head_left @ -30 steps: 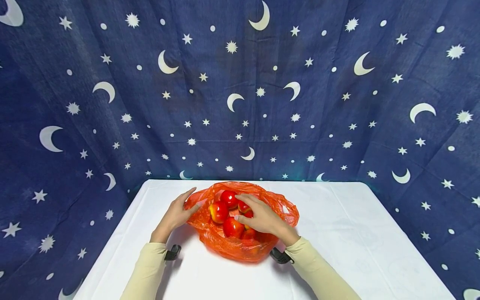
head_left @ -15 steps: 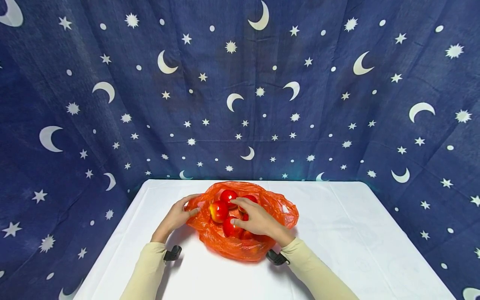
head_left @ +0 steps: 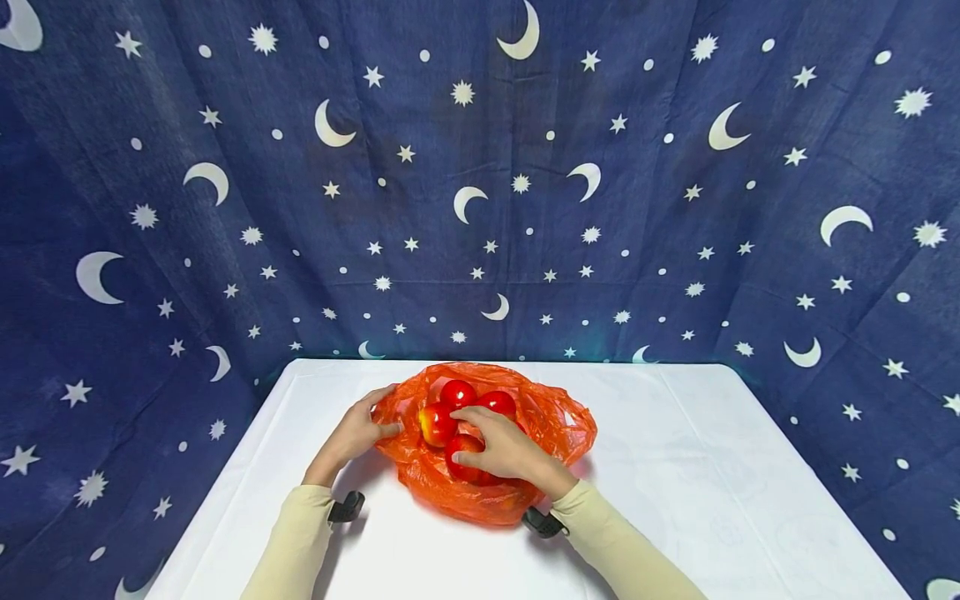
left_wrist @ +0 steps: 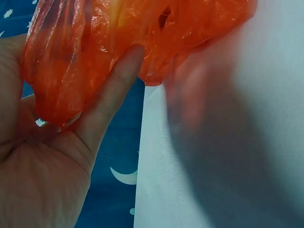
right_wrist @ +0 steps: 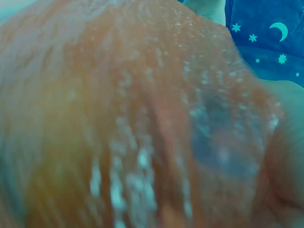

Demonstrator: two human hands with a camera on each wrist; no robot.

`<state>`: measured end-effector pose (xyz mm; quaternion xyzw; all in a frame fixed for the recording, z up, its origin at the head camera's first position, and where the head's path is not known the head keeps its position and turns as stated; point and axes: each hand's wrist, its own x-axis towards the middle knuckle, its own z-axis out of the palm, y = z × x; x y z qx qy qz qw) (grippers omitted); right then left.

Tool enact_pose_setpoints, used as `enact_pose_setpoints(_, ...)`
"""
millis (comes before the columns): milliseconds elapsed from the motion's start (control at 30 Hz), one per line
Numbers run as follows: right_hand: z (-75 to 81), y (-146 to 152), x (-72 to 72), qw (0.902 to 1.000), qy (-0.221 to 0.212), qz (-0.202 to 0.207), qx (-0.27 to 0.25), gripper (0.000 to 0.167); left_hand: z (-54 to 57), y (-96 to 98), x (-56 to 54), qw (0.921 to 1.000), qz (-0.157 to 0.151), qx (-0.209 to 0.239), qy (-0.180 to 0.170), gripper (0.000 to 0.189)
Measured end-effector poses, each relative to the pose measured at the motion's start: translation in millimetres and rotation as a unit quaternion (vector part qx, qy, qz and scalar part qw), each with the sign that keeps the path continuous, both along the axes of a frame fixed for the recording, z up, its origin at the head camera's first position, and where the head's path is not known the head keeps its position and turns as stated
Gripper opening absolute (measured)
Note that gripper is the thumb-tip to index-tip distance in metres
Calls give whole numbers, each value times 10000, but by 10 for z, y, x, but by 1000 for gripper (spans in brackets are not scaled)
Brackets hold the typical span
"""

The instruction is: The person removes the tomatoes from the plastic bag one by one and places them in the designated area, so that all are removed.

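Observation:
An orange-red plastic bag point(head_left: 442, 492), its mouth spread wide, sits on the white table with several shiny red apples inside. One apple point(head_left: 435, 427) shows a yellow side; two more, a far apple point(head_left: 457, 392) and an apple point(head_left: 498, 403) to its right, lie behind. My left hand point(head_left: 356, 431) holds the bag's left side, thumb on its outer face and fingers on the far side. My right hand point(head_left: 501, 446) hovers over the apples, fingers and thumb spread over the front apple point(head_left: 463, 450). In the right wrist view, blurred bag film point(right_wrist: 118, 95) hides most of that hand.
The white-covered table point(head_left: 712, 483) extends to both sides of the bag. A dark blue curtain point(head_left: 480, 233) with moons and stars hangs behind and at both sides. Black wrist cameras, left camera point(head_left: 347, 507) and right camera point(head_left: 545, 522), sit under the wrists.
My right hand has moved left and slightly nearer across the apples, uncovering the right-hand apple. My left hand's spread fingers and thumb have closed in on the bag's side.

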<state>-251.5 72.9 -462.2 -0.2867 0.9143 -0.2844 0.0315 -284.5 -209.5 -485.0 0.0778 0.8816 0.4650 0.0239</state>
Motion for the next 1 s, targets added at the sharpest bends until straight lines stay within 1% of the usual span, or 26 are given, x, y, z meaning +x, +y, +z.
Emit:
enact_pose_setpoints(167,-15,-31,-8,10000,-73,-68,-1,65,9,5,10,9999,-2,70,-90,79)
enact_pose_setpoints(333,-43,-66,-25,9997,-1,-117,219,65,0,-5,10,9998,10,118,-161,79)
enact_pose_setpoints(433,-60,-87,-33,9993,23,-116,362,65,-17,-17,4,9998,9,96,-189,80)
enact_pose_setpoints(567,-82,-110,-49,9991,-9,-14,425,67,-27,-25,-3,9998,18,88,-160,80)
enact_pose_setpoints(800,-194,-121,-67,9956,-245,117,897,67,-36,-24,13,9999,-1,91,-114,80)
enact_pose_setpoints(1000,-245,-109,-85,9954,-500,39,815,70,-53,-27,30,9999,-29,129,-58,80)
